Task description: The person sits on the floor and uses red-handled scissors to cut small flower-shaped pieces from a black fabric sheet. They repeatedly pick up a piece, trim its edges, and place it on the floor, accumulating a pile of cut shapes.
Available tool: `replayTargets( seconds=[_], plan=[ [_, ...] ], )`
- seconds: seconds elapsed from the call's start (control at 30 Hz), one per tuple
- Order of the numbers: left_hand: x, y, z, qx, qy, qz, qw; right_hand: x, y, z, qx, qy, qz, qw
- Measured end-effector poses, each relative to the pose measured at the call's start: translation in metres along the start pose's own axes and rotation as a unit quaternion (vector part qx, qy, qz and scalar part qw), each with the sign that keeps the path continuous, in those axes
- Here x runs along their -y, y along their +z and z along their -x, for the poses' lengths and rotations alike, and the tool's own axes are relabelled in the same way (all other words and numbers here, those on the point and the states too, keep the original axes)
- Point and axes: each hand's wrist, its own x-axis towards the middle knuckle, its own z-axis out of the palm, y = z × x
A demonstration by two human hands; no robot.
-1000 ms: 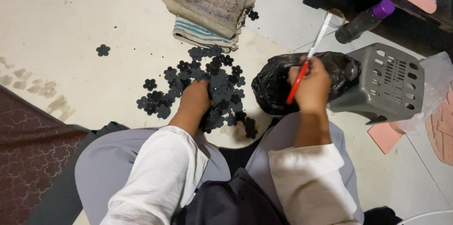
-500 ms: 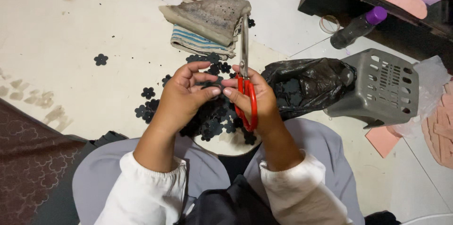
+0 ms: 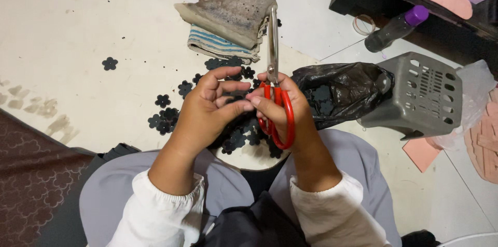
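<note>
Red-handled scissors (image 3: 277, 107) are gripped in the right hand (image 3: 280, 109), fingers closed through the loops, blades shut and pointed up and away from the body. The left hand (image 3: 207, 109) is half curled just left of the scissors, thumb and fingertips pinched toward them; whether a piece is pinched cannot be told. Black flower-shaped cutouts (image 3: 165, 118) are scattered on the floor (image 3: 78, 34) beneath and left of the scissors. A black plastic bag (image 3: 345, 91) lies just right of the scissors, a grey plastic basket (image 3: 423, 94) beyond it. Folded cloths (image 3: 225, 19) lie beyond the scissor tips.
</note>
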Motion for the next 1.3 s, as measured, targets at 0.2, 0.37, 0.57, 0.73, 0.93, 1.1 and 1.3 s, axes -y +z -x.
replayTargets(
  seconds=[0.2, 0.37, 0.57, 0.73, 0.93, 1.1, 1.3],
  plan=[
    [0.004, 0.006, -0.002, -0.015, -0.027, 0.073, 0.997, 0.0, -0.003, 0.001, -0.009, -0.024, 0.041, 0.999],
    [-0.003, 0.014, -0.002, 0.003, -0.037, 0.093, 0.995, -0.006, 0.002, -0.003, 0.052, -0.072, -0.025, 0.996],
    [-0.006, -0.003, -0.004, -0.08, -0.165, 0.2, 0.962, -0.006, 0.001, 0.0, -0.041, -0.062, 0.005, 0.997],
    [0.024, -0.001, 0.001, -0.025, -0.03, 0.019, 0.999, -0.006, 0.003, 0.001, -0.051, -0.088, 0.046, 0.994],
    [0.031, -0.008, -0.004, -0.088, -0.126, 0.108, 0.982, -0.008, 0.005, 0.002, -0.078, -0.066, 0.025, 0.994],
    [0.025, -0.001, -0.003, -0.034, -0.025, 0.073, 0.996, -0.01, 0.006, 0.001, -0.059, -0.099, 0.034, 0.993],
    [0.022, 0.0, -0.005, -0.112, -0.119, 0.138, 0.977, -0.008, 0.006, 0.005, -0.092, -0.073, 0.041, 0.992]
  ],
)
